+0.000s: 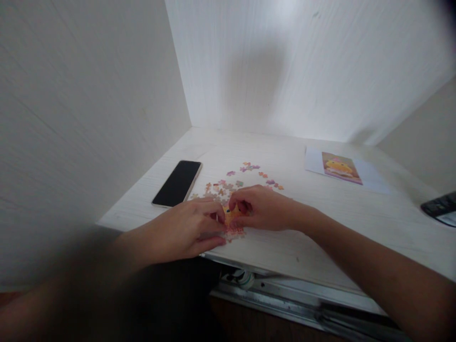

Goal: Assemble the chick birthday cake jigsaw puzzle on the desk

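Note:
A partly joined jigsaw puzzle (235,232), yellow and pink, lies flat near the table's front edge between my hands. My left hand (199,225) rests at its left side, fingers curled together against the edge. From the right, my right hand (261,209) bends over the upper part, with thumb and fingers closed on a puzzle piece that they mostly hide. Several loose puzzle pieces (221,186) are scattered just beyond the hands. More loose pieces (271,182) lie behind the right hand.
A black-screened phone (178,183) lies left of the pieces. At the back right, a printed picture (341,167) of a yellow figure rests on white paper. A dark remote-like object (441,209) sits at the far right. White panels (231,66) enclose the table.

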`<move>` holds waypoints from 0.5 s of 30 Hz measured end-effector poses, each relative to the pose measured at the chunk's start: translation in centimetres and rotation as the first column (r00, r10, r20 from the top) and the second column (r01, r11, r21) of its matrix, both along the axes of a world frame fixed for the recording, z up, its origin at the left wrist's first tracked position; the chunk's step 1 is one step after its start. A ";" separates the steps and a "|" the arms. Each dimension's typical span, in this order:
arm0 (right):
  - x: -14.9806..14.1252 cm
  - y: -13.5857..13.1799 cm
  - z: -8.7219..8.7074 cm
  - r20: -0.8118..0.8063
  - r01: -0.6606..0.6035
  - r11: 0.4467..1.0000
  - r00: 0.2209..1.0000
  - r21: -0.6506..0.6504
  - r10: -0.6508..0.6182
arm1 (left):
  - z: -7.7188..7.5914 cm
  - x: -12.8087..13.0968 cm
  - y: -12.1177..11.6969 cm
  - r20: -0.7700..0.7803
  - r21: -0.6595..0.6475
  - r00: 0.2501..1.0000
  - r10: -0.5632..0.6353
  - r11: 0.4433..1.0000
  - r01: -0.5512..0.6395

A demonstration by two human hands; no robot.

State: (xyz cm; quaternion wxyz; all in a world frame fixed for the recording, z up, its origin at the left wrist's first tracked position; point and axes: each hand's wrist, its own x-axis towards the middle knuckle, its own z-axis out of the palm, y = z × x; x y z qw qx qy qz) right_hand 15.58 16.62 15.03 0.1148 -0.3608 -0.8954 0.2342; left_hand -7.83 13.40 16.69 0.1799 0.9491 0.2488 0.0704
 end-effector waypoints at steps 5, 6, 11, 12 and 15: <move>0.0 0.0 -0.1 0.003 0.002 1.000 1.000 0.002 -0.002 | 0.1 -0.1 -0.1 -0.044 0.058 0.999 0.000 0.998 0.003; 0.0 0.0 0.0 0.006 0.004 1.000 1.000 -0.003 -0.004 | 0.1 0.0 -0.2 -0.052 0.075 0.999 0.003 0.997 0.001; -0.2 -0.1 0.1 0.009 0.022 1.000 1.000 -0.005 -0.022 | -0.6 0.6 -1.3 -0.063 0.180 0.992 0.112 0.979 -0.099; -0.2 -0.2 0.1 0.006 0.023 1.000 1.000 -0.007 -0.023 | -0.9 0.7 -1.6 -0.052 0.198 0.988 0.144 0.971 -0.131; -0.3 -0.2 0.0 0.000 0.026 1.000 1.000 -0.016 -0.026 | -1.7 1.1 -2.7 -0.008 0.227 0.975 0.223 0.950 -0.215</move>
